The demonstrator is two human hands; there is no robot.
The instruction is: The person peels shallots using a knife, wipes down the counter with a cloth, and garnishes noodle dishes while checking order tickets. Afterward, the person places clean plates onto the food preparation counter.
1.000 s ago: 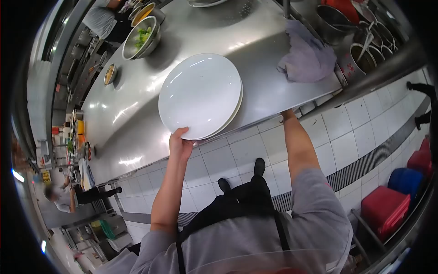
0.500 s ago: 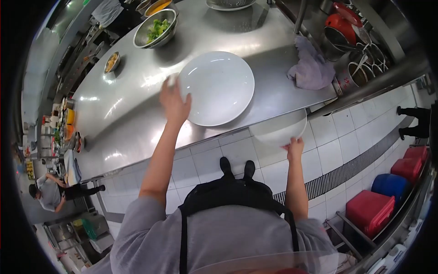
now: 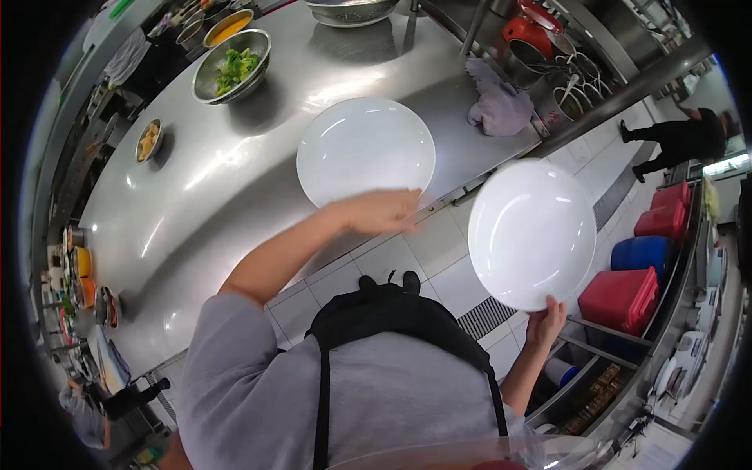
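My right hand (image 3: 546,319) grips a large white plate (image 3: 533,235) by its lower rim, holding it out beyond the counter edge with its hollow side facing me. A second white plate (image 3: 365,149) lies on the steel counter near its front edge. My left hand (image 3: 382,211), blurred by motion, is empty with fingers stretched to the right, and overlaps the near rim of that plate in this view.
On the steel counter (image 3: 258,188) are a metal colander (image 3: 205,82) of green leaves (image 3: 235,70), a small bowl of yellowish pieces (image 3: 149,141) and a crumpled cloth (image 3: 501,106). Red bins (image 3: 615,301) and a blue bin (image 3: 638,254) stand right; a person (image 3: 689,137) is beyond.
My right hand has raised its plate from low beside the counter and turned it to face me. My left hand has swung from the counter plate's left side to its near rim. The view has shifted.
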